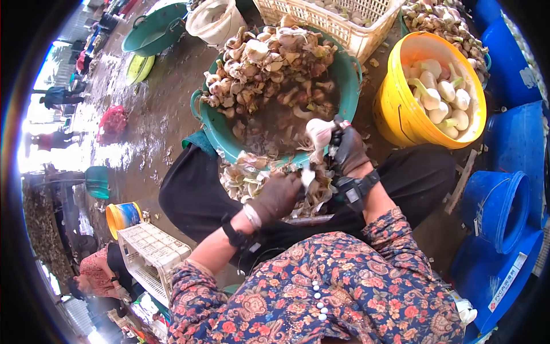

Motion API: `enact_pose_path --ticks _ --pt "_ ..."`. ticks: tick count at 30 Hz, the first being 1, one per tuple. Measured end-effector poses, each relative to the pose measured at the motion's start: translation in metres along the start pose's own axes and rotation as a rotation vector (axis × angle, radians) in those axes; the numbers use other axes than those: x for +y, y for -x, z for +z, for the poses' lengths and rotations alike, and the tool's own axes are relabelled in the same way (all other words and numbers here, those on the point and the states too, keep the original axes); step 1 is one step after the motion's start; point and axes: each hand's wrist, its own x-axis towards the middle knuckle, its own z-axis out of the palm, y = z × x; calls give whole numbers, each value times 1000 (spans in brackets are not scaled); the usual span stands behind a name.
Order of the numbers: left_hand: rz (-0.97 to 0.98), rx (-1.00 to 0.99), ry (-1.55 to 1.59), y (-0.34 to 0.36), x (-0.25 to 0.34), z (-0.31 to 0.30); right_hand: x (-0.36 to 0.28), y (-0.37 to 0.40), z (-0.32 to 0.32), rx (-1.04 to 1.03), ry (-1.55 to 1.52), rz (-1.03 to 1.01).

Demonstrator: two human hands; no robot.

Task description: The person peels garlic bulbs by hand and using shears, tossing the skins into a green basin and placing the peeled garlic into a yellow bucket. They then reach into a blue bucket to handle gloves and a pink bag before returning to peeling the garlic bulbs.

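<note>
My right hand, in a dark glove, grips a garlic bulb whose pale pinkish-white skin shows above the near rim of a green tub. My left hand, in a brownish glove, is closed a little lower and to the left. A blurred whitish piece shows beside its fingertips, and I cannot make out what they hold. Inside the tub, muddy-looking garlic bulbs are heaped in brown water. Loose garlic skins lie between my legs, under both hands.
A yellow bucket of cleaned white garlic stands at the right. Behind the tub are a cream crate and a white bucket. Blue containers line the right side. Another person sits at the lower left, near a white crate.
</note>
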Motion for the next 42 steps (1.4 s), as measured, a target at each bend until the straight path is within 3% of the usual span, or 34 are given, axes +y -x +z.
enact_pose_path --ticks 1,3,4,5,6,7,8,10,12,13,14,15,16,18,20,21,22,24,25,26,27,28,30,32,35,36,38,40,41,42 --pt "9 0 -7 6 -7 4 -19 12 0 32 184 34" --pt "-444 -508 66 13 -15 -1 -22 31 15 -31 106 40" --pt "-555 -436 79 11 -18 -7 -22 35 19 -104 42 53" --pt "-599 -260 285 4 -20 -10 -15 25 3 -101 506 -126" --pt "-636 -82 488 -5 -18 -20 -5 26 13 -11 463 -130" --pt "-733 34 750 -16 -12 -28 -1 19 7 -38 128 66" --pt "-735 42 747 -25 -10 -28 3 10 -4 -60 -207 264" --pt "-587 221 640 -41 -7 -27 10 10 -10 -170 -307 357" --pt "-593 159 606 -51 4 -38 16 24 1 -157 637 -196" --pt "-623 163 906 -53 4 -36 14 28 -1 -314 741 -341" --pt "-648 160 1206 -53 3 -33 12 27 -5 -308 737 -341" --pt "-620 243 1455 -48 0 -32 11 25 -9 -390 947 -499" --pt "-545 433 1377 -37 4 -32 11 25 -15 -466 1157 -653" --pt "-180 784 696 -20 -15 -24 10 22 -18 -426 1147 -610" --pt "-385 438 1702 -3 -24 -61 9 18 -18 -379 1131 -534" --pt "-715 343 1486 -7 -15 -80 15 11 -21 -389 753 -356" --pt "-713 346 1484 -14 -23 -79 8 5 -28 -392 753 -358" --pt "-733 -345 687 -28 -48 -67 -15 2 -27 -605 -211 350" --pt "-592 -252 530 -26 -61 -52 -23 10 -23 -431 -237 211" --pt "-449 -162 376 -25 -75 -33 -45 51 33 -120 -40 -72" --pt "-538 -67 480 -31 -87 -15 -59 59 41 -110 -40 -76" --pt "-627 29 586 -45 -95 -3 -77 63 42 -262 -149 -75" --pt "-659 41 473 -77 -106 10 -103 60 38 -570 -359 -74" --pt "-653 80 502 -110 -124 38 -99 40 23 -570 -253 -67" --pt "-644 7 623 -163 -152 100 -74 23 11 -162 -97 -11" --pt "-533 43 469 -177 -146 107 -69 19 12 -158 -89 -16" --pt "-608 228 756 -201 -135 126 -61 10 12 -1 73 -12" --pt "-255 -137 84 -214 -147 167 -52 5 10 30 147 -54" --pt "-244 -20 -87 -215 -148 188 -48 0 5 57 185 -53" --pt "-246 138 87 -212 -136 184 -46 -3 5 81 222 -52"
